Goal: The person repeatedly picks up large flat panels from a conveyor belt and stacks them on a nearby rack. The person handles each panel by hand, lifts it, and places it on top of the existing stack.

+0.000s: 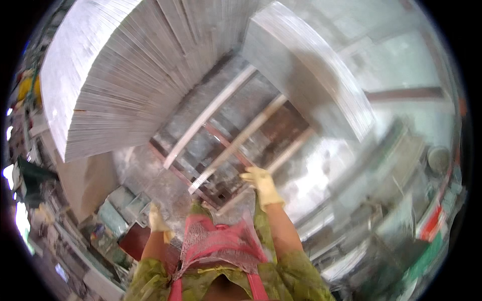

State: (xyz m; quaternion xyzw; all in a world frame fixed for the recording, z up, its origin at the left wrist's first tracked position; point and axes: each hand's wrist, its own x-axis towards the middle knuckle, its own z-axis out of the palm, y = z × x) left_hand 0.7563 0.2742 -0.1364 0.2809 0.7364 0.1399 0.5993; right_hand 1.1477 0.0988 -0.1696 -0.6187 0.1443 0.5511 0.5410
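Observation:
My right hand [261, 183], in a pale yellow rubber glove, is held out over a low frame with its fingers apart and nothing seen in it. Below lies a dark reddish metal frame [217, 134] crossed by pale wooden slats [211, 116]; the slat nearest this hand [293, 149] passes close to its fingers, and contact cannot be made out. My left hand [156, 219], gloved alike, hangs low on the left side, smeared by motion, so its fingers are unclear. A tall stack of grey sheets [135, 80] stands beyond the frame on the left, and a smaller stack [296, 65] on the right.
A brown board [88, 183] leans by the large stack. Near my left arm are a pale greenish box [113, 216] and a dark red object [138, 240]. Blurred clutter, with a round container [438, 159], lies to the right. The floor [314, 175] looks wet and shiny.

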